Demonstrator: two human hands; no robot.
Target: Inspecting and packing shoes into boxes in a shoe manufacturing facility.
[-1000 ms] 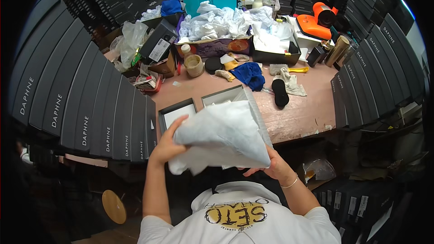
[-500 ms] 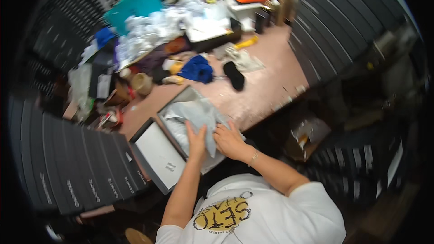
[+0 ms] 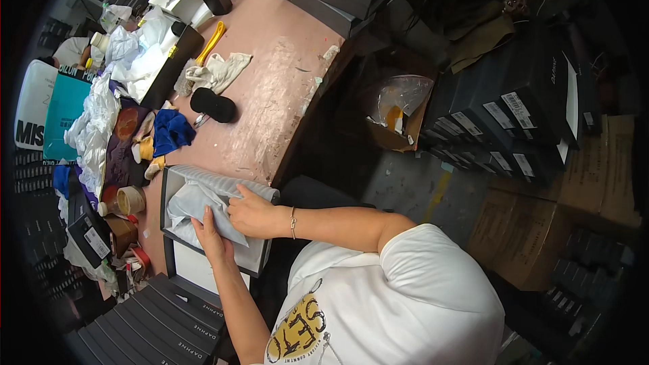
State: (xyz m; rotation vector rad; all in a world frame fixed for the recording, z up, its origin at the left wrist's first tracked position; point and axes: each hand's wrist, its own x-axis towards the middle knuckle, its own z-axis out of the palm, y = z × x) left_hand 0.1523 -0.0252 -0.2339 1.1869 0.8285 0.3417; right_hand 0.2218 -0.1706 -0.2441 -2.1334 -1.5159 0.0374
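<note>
A dark grey box (image 3: 166, 192), shaped like a shoebox, stands at the table's near edge. In it lies a bundle of white tissue paper (image 3: 191, 201); what the paper covers is hidden. My left hand (image 3: 212, 238) lies against the bundle's near side, fingers stretched out. On the right, my right hand (image 3: 255, 215) has its fingers bent onto the tissue paper, the index finger straighter than the others. A ridged, pale translucent sheet (image 3: 233, 179) runs along the box's far side. The box's lid (image 3: 193, 267), white inside, sits beside it, partly behind my left forearm.
On the pink table (image 3: 270, 88) are a black rounded object (image 3: 213, 105), a blue cloth (image 3: 172, 132), a whitish glove (image 3: 226, 71) and a yellow-handled brush (image 3: 213, 42). Stacked dark boxes (image 3: 155, 324) stand at lower left, others (image 3: 520, 111) at right. A carton (image 3: 399, 132) sits below the table.
The view has swung to the right, so the table and box appear turned and farther left. Both hands remain on the tissue paper in the box; my right index finger now points outward.
</note>
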